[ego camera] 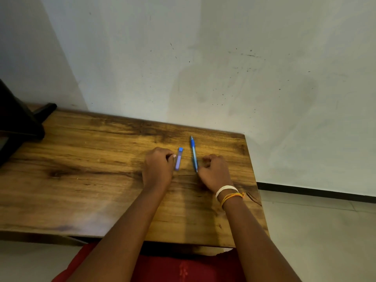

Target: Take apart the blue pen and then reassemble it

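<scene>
A blue pen [194, 153] lies lengthwise on the wooden table [91, 159], its tip pointing away from me. To its left lies a short blue and violet case [179, 159], also lengthwise. My left hand [157, 167] rests on the table just left of the case, fingers curled in, with nothing visible in it. My right hand [214, 171] rests just right of the pen's near end, curled into a loose fist, beside the pen and not holding it.
The table stands against a pale wall, with its right edge [255, 180] close to my right hand. A dark object [18, 121] sits on the far left of the table. Tiled floor lies to the right. My red clothing shows below the near edge.
</scene>
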